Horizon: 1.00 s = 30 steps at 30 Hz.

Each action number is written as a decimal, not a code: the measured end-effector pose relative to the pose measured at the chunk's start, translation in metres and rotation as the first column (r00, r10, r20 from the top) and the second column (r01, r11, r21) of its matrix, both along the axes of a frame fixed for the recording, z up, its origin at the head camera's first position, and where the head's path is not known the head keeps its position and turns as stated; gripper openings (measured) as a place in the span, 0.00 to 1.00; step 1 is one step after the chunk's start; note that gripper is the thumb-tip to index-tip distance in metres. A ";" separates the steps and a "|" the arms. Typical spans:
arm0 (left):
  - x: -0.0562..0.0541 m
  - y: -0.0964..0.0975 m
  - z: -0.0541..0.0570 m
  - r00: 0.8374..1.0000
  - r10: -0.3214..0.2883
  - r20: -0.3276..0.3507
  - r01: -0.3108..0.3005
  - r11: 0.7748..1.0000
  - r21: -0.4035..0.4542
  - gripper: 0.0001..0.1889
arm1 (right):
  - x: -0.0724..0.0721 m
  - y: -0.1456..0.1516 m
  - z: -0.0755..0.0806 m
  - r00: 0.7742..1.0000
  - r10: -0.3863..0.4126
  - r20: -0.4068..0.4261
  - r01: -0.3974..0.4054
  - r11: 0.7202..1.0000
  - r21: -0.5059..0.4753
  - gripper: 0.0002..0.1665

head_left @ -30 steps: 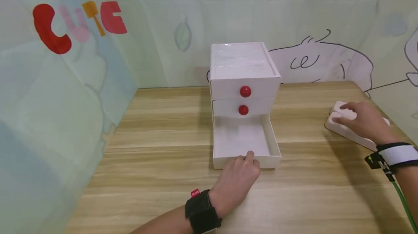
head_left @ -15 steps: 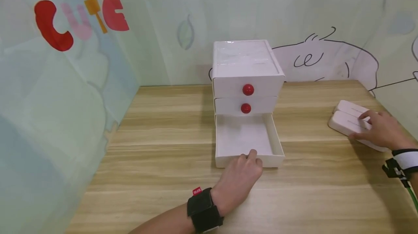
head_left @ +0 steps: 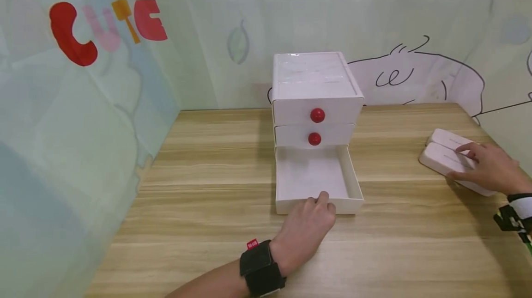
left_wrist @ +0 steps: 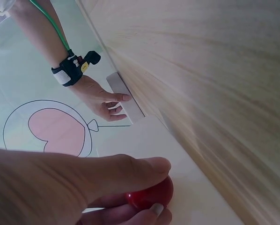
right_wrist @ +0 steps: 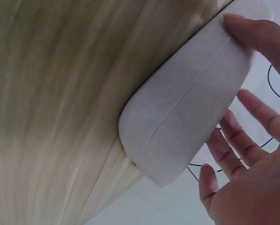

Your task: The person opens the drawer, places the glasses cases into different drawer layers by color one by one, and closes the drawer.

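Note:
My left hand point(head_left: 305, 228) pinches the round red knob point(left_wrist: 155, 194) of the drawer unit's bottom drawer point(head_left: 317, 206), between thumb and fingers. That drawer is pulled out and has nothing in it. At the right, two long white rounded cases point(head_left: 442, 156) lie side by side, with small print on top and a seam along the side. My right hand point(head_left: 494, 166) is over the nearer case point(right_wrist: 191, 93). Its thumb touches the near side, and the loosely spread fingers reach the top edge, close to the gap between the cases.
The white drawer unit point(head_left: 311, 76) stands on the wooden table point(head_left: 216, 173), its two upper drawers point(head_left: 291, 112) pushed in, each with a red knob. A printed cloth point(head_left: 208, 34) hangs behind and at the sides. A green cable point(left_wrist: 51, 26) runs along the right forearm.
My right hand has slid back right along the cases from their left end, then stayed almost still. The left hand keeps its hold on the knob, and the drawer stays out.

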State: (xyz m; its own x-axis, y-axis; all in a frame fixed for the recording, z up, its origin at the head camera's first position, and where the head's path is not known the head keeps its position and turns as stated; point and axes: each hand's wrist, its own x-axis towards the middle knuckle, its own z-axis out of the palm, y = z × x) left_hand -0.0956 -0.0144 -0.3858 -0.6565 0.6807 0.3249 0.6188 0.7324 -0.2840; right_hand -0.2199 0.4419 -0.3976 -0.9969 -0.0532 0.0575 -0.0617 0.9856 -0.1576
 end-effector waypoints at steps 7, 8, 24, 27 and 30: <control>0.000 0.000 0.001 1.000 -0.001 -0.002 0.001 1.000 -0.003 0.04 | 0.000 0.001 -0.001 0.999 0.030 -0.021 -0.030 1.000 0.010 0.48; 0.000 0.000 0.001 1.000 -0.001 -0.001 0.001 1.000 -0.003 0.04 | 0.000 0.001 0.000 0.999 0.039 -0.020 -0.039 0.999 0.011 0.48; 0.002 0.000 0.002 0.999 -0.002 0.048 0.002 1.000 -0.003 0.04 | 0.007 -0.012 0.001 0.988 0.122 -0.093 -0.124 0.992 -0.019 0.39; 0.002 0.000 0.001 0.999 -0.001 0.040 0.001 1.000 -0.007 0.04 | 0.008 -0.022 0.006 0.981 0.143 -0.133 -0.148 0.989 -0.027 0.38; 0.002 0.000 0.001 1.000 0.003 0.023 -0.003 1.000 -0.012 0.04 | 0.009 -0.034 0.013 0.970 0.179 -0.164 -0.185 0.982 -0.027 0.38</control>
